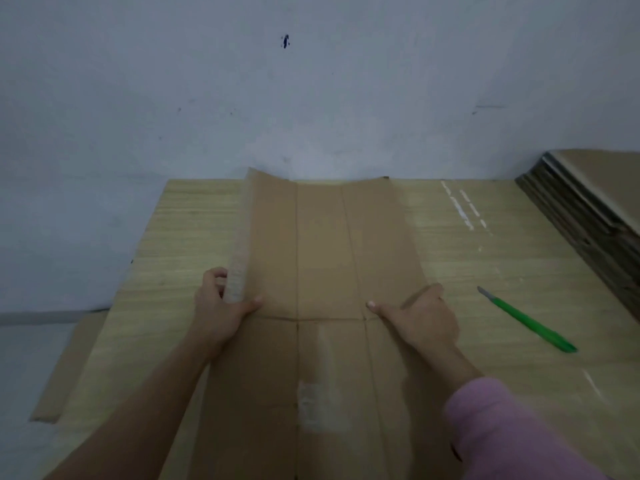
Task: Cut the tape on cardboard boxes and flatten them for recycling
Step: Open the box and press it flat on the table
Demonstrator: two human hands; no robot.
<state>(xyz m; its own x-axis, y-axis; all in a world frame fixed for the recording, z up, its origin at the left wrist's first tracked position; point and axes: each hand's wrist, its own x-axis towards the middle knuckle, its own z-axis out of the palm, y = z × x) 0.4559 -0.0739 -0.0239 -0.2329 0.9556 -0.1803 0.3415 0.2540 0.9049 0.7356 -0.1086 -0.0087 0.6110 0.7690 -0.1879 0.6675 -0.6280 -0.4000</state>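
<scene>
The left hand (221, 306) pinches the taped left edge of the flattened brown cardboard box (322, 258); the right hand (420, 317) grips its right edge. Right of the box lies the green utility knife (528, 320). Uneven pulling risks tearing a crease.

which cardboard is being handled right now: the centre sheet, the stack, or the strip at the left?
The flattened box at centre: the left hand and right hand grip its side edges. The cardboard stack far right and the strip lie untouched.

Box (322, 271) on table (485, 258); cutter (530, 322) right; stack (588, 209) far right.
</scene>
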